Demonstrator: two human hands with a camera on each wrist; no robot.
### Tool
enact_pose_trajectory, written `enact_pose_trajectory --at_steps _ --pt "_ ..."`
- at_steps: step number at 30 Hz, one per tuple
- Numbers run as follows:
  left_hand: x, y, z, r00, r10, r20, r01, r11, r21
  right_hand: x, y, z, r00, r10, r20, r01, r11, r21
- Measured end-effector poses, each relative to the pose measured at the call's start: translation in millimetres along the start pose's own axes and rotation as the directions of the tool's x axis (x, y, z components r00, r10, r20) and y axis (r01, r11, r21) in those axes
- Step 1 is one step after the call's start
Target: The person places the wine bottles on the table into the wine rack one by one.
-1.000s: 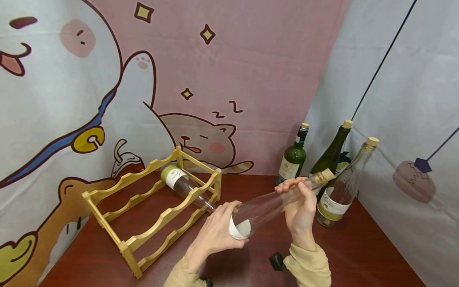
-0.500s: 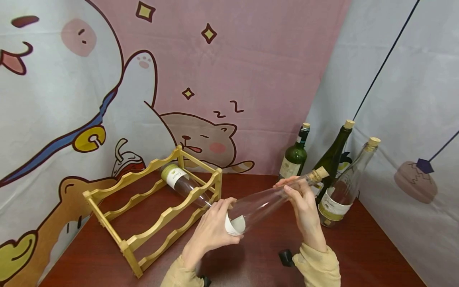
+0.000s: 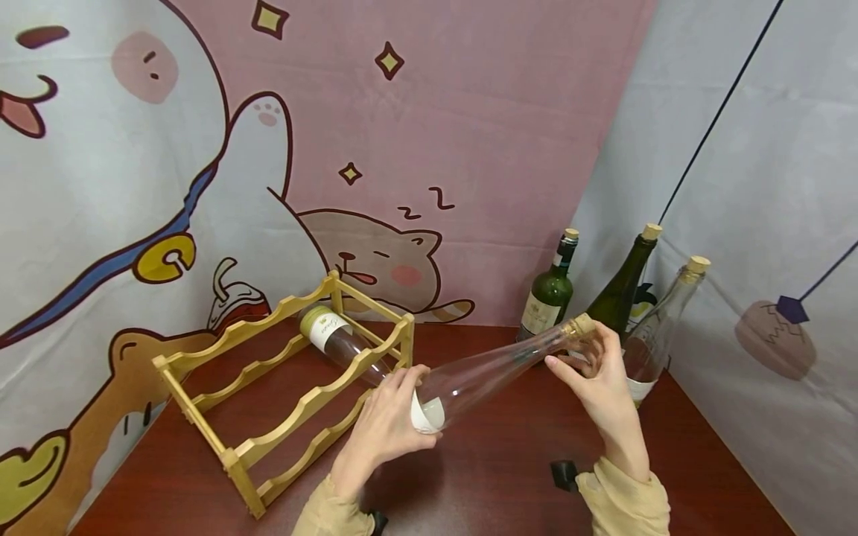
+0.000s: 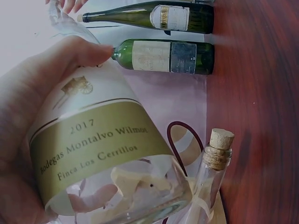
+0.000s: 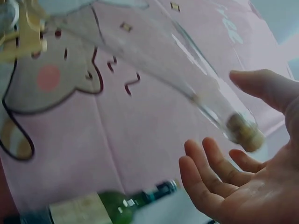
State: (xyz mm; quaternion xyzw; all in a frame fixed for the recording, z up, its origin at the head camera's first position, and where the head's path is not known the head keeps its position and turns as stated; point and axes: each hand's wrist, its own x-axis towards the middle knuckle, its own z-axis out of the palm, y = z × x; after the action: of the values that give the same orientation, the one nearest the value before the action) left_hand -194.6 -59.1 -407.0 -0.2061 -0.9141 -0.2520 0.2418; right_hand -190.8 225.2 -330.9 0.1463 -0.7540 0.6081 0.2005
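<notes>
A clear glass wine bottle (image 3: 482,381) is held in the air, slanting up to the right, its neck stopped with a cork (image 3: 582,324). My left hand (image 3: 382,428) grips it around the base, over a white and olive-gold label (image 4: 96,135). Beside the corked end is my right hand (image 3: 606,387), thumb and fingers spread apart. The right wrist view shows that hand's fingers (image 5: 212,172) loosely bent, with nothing held between them. Left of the hands stands a wooden wine rack (image 3: 315,406); another clear bottle (image 3: 328,333) lies in it, corked end towards me.
At the back right stand a green bottle (image 3: 551,294), a darker green bottle (image 3: 620,286) and a clear bottle (image 3: 660,335), all corked. My right hand partly covers the clear one. The red-brown table (image 3: 499,476) meets a cartoon-printed cloth (image 3: 496,149) behind.
The bottle and my left hand have shifted left towards the rack. My right hand has slid off the neck to the right, its fingers now apart from the bottle.
</notes>
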Motion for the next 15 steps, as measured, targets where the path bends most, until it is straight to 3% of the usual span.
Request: enact_pose_trajectory --at_steps 3,7,10,13,15 --pt "-0.3 -0.5 -0.6 1.000 -0.005 0.003 0.005 1.000 0.006 -1.1 -0.5 -5.1 0.999 0.004 -0.040 -0.012 0.980 -0.199" --pt "-0.5 -0.7 -0.7 1.000 -0.009 0.011 0.009 1.000 0.014 -1.8 -1.3 -5.7 0.995 -0.053 -0.087 0.014 0.919 -0.395" --pt "-0.3 -0.6 -0.1 1.000 -0.005 0.020 0.004 1.000 0.027 -1.1 -1.7 -2.9 0.981 -0.163 -0.107 0.086 0.854 -0.513" --pt "0.0 -0.5 0.9 1.000 0.003 0.028 -0.004 0.999 0.042 0.7 1.0 -0.9 0.948 -0.302 -0.098 0.184 0.774 -0.606" --pt "-0.1 -0.6 1.3 1.000 0.007 0.029 -0.008 0.999 0.053 1.0 3.4 -0.4 0.932 -0.355 -0.074 0.223 0.722 -0.655"
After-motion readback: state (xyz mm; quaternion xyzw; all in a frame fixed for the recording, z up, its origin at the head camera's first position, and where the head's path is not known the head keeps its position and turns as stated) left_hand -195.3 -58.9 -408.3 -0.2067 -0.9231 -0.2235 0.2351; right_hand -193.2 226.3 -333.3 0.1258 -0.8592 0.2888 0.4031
